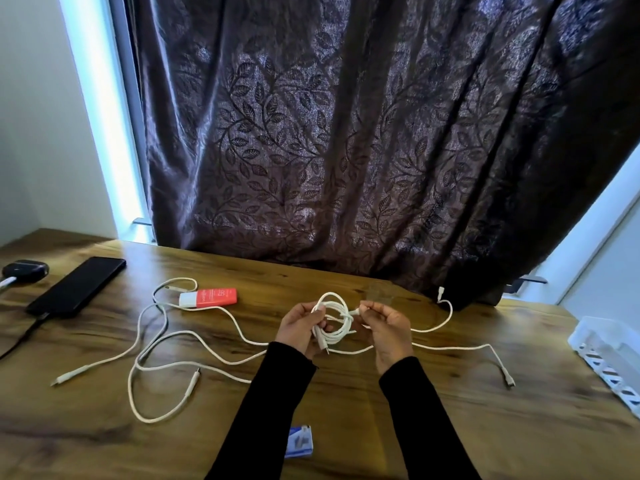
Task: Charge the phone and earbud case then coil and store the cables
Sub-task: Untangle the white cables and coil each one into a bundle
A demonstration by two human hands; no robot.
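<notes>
A coiled white cable (334,322) hangs above the table's middle. My left hand (300,329) grips the coil's left side, and my right hand (386,325) pinches its free end at the right. Loose white cables (166,341) sprawl over the wooden table (346,427) to the left, and another loose white cable (450,348) runs to the right. At the far left lies a black phone (78,285) with a dark cable plugged into its near end. Beside it sits a dark earbud case (25,270) with a white plug at its near side.
A red and white tube (209,297) lies left of my hands. A small blue and white box (300,441) sits near the front edge. A white slatted basket (613,355) stands at the right edge. A dark patterned curtain (346,133) hangs behind the table.
</notes>
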